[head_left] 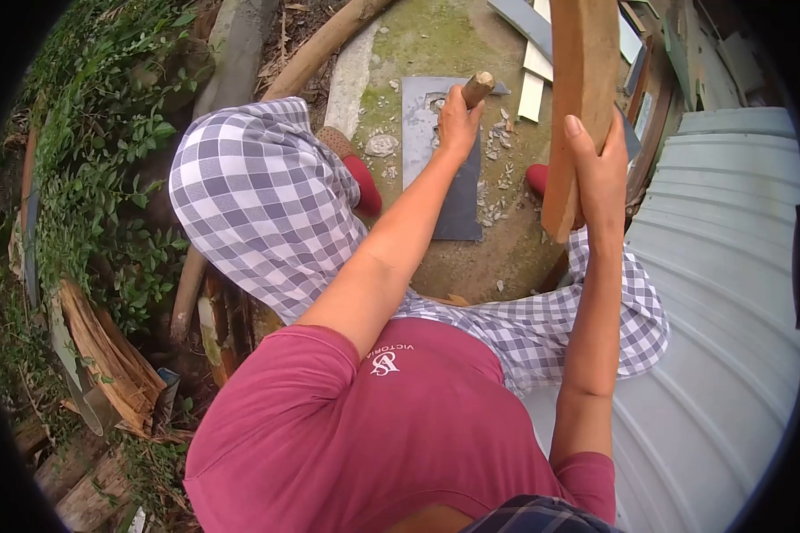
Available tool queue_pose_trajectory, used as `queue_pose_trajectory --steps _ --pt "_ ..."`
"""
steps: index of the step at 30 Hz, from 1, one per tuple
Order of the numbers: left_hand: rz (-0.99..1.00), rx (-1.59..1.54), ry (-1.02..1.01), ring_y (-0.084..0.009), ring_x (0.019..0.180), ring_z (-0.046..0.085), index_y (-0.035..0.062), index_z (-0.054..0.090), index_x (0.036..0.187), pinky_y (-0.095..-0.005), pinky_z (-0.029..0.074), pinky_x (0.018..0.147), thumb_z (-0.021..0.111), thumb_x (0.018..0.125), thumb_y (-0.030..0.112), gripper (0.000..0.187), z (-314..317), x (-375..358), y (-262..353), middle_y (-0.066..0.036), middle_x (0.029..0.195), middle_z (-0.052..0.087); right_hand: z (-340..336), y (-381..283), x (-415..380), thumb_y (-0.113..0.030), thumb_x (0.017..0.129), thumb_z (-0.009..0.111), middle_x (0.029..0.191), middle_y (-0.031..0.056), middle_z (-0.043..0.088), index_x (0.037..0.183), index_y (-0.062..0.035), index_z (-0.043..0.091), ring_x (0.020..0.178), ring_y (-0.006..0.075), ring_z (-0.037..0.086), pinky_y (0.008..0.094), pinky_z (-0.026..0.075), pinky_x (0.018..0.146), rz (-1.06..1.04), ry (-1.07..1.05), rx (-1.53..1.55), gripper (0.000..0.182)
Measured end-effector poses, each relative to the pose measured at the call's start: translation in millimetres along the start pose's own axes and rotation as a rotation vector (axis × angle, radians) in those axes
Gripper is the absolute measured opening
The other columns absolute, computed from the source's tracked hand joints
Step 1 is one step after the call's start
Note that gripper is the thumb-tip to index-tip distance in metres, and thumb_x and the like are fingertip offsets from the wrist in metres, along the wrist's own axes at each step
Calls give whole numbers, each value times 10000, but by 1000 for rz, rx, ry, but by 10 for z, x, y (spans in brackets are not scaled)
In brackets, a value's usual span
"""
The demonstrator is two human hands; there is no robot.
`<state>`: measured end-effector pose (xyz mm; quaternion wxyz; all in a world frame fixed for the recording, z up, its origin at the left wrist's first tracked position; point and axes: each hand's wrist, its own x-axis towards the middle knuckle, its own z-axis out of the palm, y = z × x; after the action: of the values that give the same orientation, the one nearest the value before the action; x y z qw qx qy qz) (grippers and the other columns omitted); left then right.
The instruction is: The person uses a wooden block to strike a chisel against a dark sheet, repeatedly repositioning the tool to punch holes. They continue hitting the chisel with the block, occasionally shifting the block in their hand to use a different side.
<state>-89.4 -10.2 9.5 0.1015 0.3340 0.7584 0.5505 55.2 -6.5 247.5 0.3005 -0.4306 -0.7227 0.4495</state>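
My left hand (458,126) is wrapped round a chisel, its round wooden handle (478,85) sticking up above the fist; the lower end is hidden. Beneath it a grey sheet (458,209) lies flat on the ground between my feet, with a rough-edged hole and broken bits near its far end. My right hand (600,169) grips a long, thick piece of wood (585,80), held raised on the right, thumb along its face.
Pale chips (496,142) are scattered beside the sheet on mossy concrete. Boards and strips (532,89) lie at the far right. A ribbed metal sheet (720,266) covers the right side. Logs (320,53) and leafy plants (89,133) are on the left.
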Motion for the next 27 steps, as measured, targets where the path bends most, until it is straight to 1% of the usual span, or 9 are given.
queue_pose_trajectory --steps 4,6,8,12,14,18,24,26,27 --pt "-12 -11 0 -398 857 582 23 462 1001 -462 456 721 682 780 113 324 -15 17 23 -202 931 588 -61 -262 -6 -291 787 673 1057 152 600 1257 23 414 932 209 601 320 476 816 -147 167 50 621" --pt "-20 -2 2 -394 859 583 20 470 994 -456 459 722 684 774 107 319 6 9 20 -195 924 593 97 -39 -63 -359 764 674 1048 175 613 1288 5 399 934 248 618 346 479 826 -205 177 -37 695" --pt "-32 -33 -40 -392 854 584 17 476 982 -452 460 722 683 770 102 309 -11 -13 45 -192 910 596 300 504 -124 -454 730 663 1037 208 624 1323 -11 373 947 296 629 371 474 846 127 -113 -442 795" --pt "6 -66 -114 -382 847 593 12 494 952 -441 461 723 681 760 85 277 25 -72 -3 -188 879 606 369 780 -241 -409 785 641 1009 186 615 1297 -5 416 920 246 614 340 465 832 200 -250 -542 690" --pt "20 -52 -110 -387 836 602 10 495 952 -444 460 715 680 772 114 278 22 -64 -27 -194 872 617 263 719 -320 -503 718 644 1029 229 625 1312 -13 403 945 314 634 378 470 833 324 -241 -179 807" --pt "-149 -29 -24 -395 827 613 4 504 971 -449 466 715 706 770 224 361 -119 155 -127 -225 868 632 110 765 -532 -417 796 623 1064 183 596 1265 15 438 958 238 595 349 452 833 324 -83 98 664" --pt "-345 -160 77 -338 822 631 -36 559 983 -407 473 733 744 718 251 433 -339 507 -715 -200 888 649 50 1256 -670 -397 827 606 1102 172 569 1245 37 448 970 224 567 337 433 854 433 50 159 622" --pt "-191 -105 138 -163 624 603 -40 526 905 -304 487 545 728 761 214 355 -348 532 -725 -107 756 624 87 1354 -647 -398 826 606 1105 172 569 1244 39 449 971 223 568 332 431 857 474 51 259 624" --pt "-209 -141 105 -161 644 613 -42 526 901 -301 494 560 725 762 213 352 -348 551 -701 -107 764 628 94 1351 -620 -399 826 606 1107 172 569 1243 40 450 972 223 568 328 429 859 498 41 346 626"
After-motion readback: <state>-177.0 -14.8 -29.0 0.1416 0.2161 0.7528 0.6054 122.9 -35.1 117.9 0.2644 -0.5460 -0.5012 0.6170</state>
